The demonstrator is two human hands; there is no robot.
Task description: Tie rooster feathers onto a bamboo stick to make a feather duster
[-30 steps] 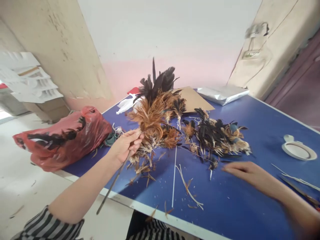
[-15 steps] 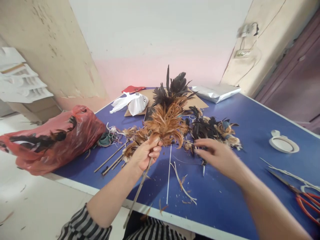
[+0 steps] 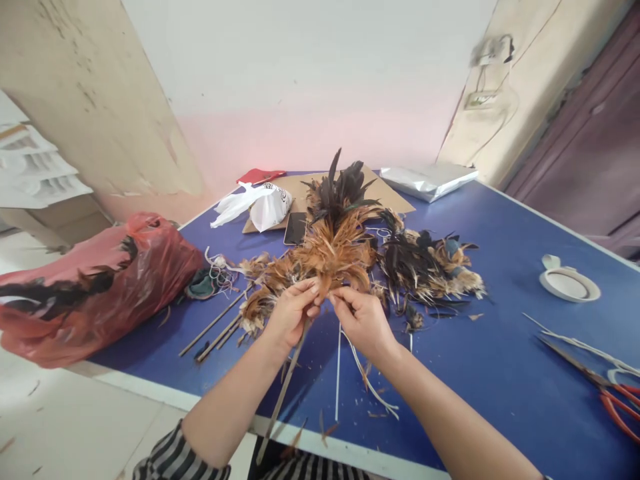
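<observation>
My left hand [image 3: 295, 308] is closed around the stick of a feather duster [image 3: 335, 250], just below its feathers. Brown feathers ring the lower part and dark ones stand at its far tip; the bare stick slants down toward me past the table edge. Close beside, my right hand [image 3: 364, 319] is pinched at the base of the brown feathers; what lies between its fingertips is too small to tell. A pile of black and brown feathers [image 3: 417, 267] lies to the right. White string [image 3: 373, 383] and feather scraps lie below my hands.
A red plastic bag [image 3: 145, 280] with feathers bulges at the left. Thin sticks [image 3: 215, 327] and tangled string [image 3: 220, 270] lie near it. Scissors [image 3: 593, 377] and a tape roll [image 3: 570, 284] are at the right. Behind are a phone [image 3: 295, 229], a white bag [image 3: 270, 207] and a silver packet [image 3: 430, 181].
My right hand has moved left from the feather pile to the base of the duster's feathers, and its fingers have closed. My left hand keeps its hold on the stick.
</observation>
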